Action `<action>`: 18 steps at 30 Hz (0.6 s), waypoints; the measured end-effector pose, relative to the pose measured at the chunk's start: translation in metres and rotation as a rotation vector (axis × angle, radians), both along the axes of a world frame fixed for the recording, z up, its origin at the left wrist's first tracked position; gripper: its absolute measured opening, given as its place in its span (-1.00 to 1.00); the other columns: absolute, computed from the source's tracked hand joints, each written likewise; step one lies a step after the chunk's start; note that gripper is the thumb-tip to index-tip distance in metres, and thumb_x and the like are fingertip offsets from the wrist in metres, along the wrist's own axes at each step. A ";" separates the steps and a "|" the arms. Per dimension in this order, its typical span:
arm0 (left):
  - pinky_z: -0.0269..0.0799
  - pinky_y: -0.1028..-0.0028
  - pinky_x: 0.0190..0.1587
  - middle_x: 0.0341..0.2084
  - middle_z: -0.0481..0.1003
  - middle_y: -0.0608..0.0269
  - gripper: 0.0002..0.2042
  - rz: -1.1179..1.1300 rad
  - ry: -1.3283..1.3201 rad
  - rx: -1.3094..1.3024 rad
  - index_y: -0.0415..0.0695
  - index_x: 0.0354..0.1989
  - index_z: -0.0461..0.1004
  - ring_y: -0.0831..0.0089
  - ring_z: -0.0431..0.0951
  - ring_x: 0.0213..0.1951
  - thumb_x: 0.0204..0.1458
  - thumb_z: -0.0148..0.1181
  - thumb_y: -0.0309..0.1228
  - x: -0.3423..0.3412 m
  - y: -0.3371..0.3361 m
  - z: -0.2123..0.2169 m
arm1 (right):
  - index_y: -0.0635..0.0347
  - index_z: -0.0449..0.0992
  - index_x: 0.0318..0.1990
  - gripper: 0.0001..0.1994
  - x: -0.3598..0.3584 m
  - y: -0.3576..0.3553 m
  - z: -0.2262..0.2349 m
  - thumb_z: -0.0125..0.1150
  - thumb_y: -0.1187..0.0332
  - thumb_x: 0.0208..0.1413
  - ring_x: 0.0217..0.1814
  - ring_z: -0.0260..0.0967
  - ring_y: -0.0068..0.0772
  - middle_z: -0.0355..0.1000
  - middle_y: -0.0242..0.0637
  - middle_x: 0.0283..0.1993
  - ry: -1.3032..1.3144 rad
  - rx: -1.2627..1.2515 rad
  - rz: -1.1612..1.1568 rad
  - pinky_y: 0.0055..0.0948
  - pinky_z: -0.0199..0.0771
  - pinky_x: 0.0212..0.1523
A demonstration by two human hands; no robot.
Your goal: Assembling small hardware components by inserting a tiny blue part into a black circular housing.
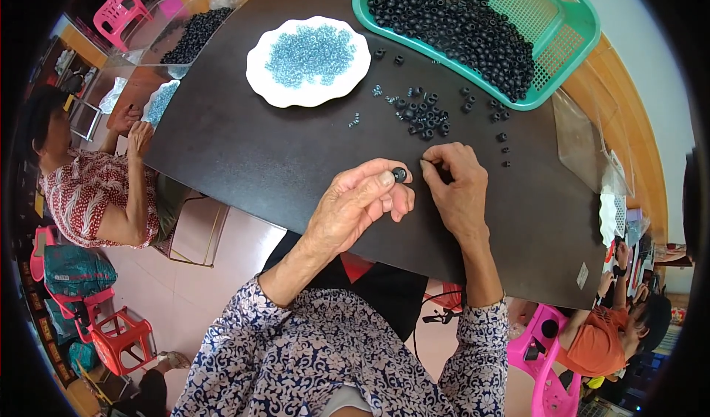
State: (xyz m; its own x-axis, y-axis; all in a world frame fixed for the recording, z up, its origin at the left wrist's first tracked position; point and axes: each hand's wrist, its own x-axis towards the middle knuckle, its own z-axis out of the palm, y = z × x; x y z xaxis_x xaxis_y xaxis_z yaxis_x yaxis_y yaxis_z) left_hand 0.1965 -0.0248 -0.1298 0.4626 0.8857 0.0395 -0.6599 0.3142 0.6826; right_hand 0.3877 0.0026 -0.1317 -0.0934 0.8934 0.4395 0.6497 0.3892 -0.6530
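Observation:
Pinched between the thumb and fingers of my left hand (pixel 351 202) is a small round black plastic piece (pixel 399 174), its end facing up. Just to its right, my right hand (pixel 457 184) is closed, thumb and index tips pressed together low over the table; anything between them is too small to make out. Beyond my hands lies a loose pile of black plastic pieces (pixel 427 117), some showing round holes. A few small metal springs (pixel 355 120) are scattered left of the pile. Many more springs (pixel 310 55) fill the middle of a white scalloped plate (pixel 257 68).
A green plastic basket (pixel 566 77) heaped with black pieces stands at the far right of the dark table (pixel 222 140). Stray black pieces (pixel 502 137) lie below it. At left, another person (pixel 96 188) handles things at a table; one in orange (pixel 599 343) sits right.

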 end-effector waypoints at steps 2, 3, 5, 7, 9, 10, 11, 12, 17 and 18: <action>0.44 0.49 -0.20 -0.50 0.48 0.15 -0.74 0.012 0.011 -0.011 -0.33 -0.05 0.42 0.39 0.49 -0.30 0.29 -0.03 -0.36 0.001 0.002 0.001 | 0.22 0.51 -0.31 -0.84 0.001 0.001 -0.002 0.29 0.59 -0.09 -0.41 0.28 -0.46 0.41 -0.35 -0.40 -0.017 0.006 -0.007 -0.52 0.33 -0.35; 0.44 0.50 -0.21 -0.49 0.48 0.15 -0.74 0.019 0.025 -0.032 -0.34 -0.07 0.43 0.40 0.50 -0.31 0.29 -0.03 -0.36 0.001 0.003 0.001 | 0.22 0.50 -0.30 -0.84 0.002 0.001 -0.003 0.29 0.58 -0.08 -0.40 0.28 -0.46 0.40 -0.34 -0.38 -0.021 0.021 -0.030 -0.50 0.34 -0.34; 0.44 0.51 -0.21 -0.49 0.49 0.15 -0.75 0.023 0.040 -0.054 -0.34 -0.08 0.43 0.42 0.50 -0.32 0.29 -0.03 -0.36 0.004 0.004 0.001 | 0.22 0.50 -0.30 -0.84 0.002 0.000 -0.002 0.29 0.58 -0.08 -0.39 0.28 -0.45 0.40 -0.33 -0.37 -0.026 0.035 -0.057 -0.49 0.35 -0.34; 0.43 0.42 -0.20 -0.56 0.47 0.15 -0.72 0.061 0.085 -0.106 -0.33 -0.13 0.44 0.36 0.49 -0.41 0.27 0.01 -0.31 0.005 0.005 0.002 | 0.17 0.54 -0.25 -0.79 -0.005 -0.001 0.008 0.30 0.57 -0.10 -0.38 0.33 -0.42 0.41 -0.33 -0.31 0.110 0.095 -0.012 -0.49 0.38 -0.35; 0.44 0.43 -0.21 -0.54 0.47 0.16 -0.73 0.055 0.092 -0.120 -0.33 -0.13 0.44 0.38 0.49 -0.40 0.27 0.01 -0.31 0.004 0.006 0.002 | 0.21 0.54 -0.20 -0.75 -0.008 -0.009 0.021 0.28 0.60 -0.10 -0.37 0.29 -0.48 0.39 -0.34 -0.31 0.260 -0.028 0.142 -0.52 0.35 -0.31; 0.44 0.45 -0.22 -0.52 0.48 0.17 -0.73 0.044 0.098 -0.135 -0.32 -0.13 0.44 0.40 0.50 -0.40 0.27 0.02 -0.31 0.004 0.006 0.001 | 0.24 0.54 -0.14 -0.71 -0.010 -0.012 0.023 0.26 0.64 -0.09 -0.35 0.25 -0.55 0.38 -0.36 -0.32 0.407 -0.151 0.292 -0.56 0.31 -0.28; 0.44 0.45 -0.22 -0.52 0.48 0.17 -0.73 0.044 0.100 -0.137 -0.32 -0.13 0.44 0.40 0.50 -0.40 0.27 0.02 -0.31 0.003 0.006 0.000 | 0.24 0.54 -0.14 -0.71 -0.012 -0.012 0.022 0.26 0.64 -0.09 -0.35 0.25 -0.55 0.38 -0.36 -0.32 0.409 -0.152 0.292 -0.56 0.31 -0.28; 0.44 0.46 -0.22 -0.49 0.49 0.17 -0.74 0.068 0.144 -0.127 -0.31 -0.14 0.45 0.43 0.50 -0.40 0.27 0.02 -0.32 0.004 0.006 0.001 | 0.26 0.54 -0.11 -0.68 -0.012 -0.011 0.021 0.25 0.65 -0.09 -0.34 0.24 -0.58 0.38 -0.37 -0.32 0.388 -0.131 0.353 -0.58 0.30 -0.27; 0.45 0.47 -0.23 -0.42 0.51 0.17 -0.76 0.074 0.179 -0.108 -0.29 -0.15 0.45 0.48 0.50 -0.39 0.27 0.03 -0.33 0.005 0.004 0.001 | 0.29 0.55 -0.10 -0.67 -0.008 -0.008 0.013 0.27 0.67 -0.10 -0.33 0.22 -0.62 0.39 -0.41 -0.29 0.430 -0.174 0.425 -0.61 0.27 -0.27; 0.45 0.47 -0.23 -0.43 0.51 0.17 -0.75 0.077 0.176 -0.103 -0.30 -0.15 0.45 0.48 0.50 -0.39 0.28 0.01 -0.32 0.006 0.003 0.002 | 0.29 0.55 -0.10 -0.67 -0.007 -0.008 0.013 0.27 0.67 -0.10 -0.33 0.22 -0.62 0.39 -0.41 -0.29 0.430 -0.177 0.426 -0.61 0.27 -0.27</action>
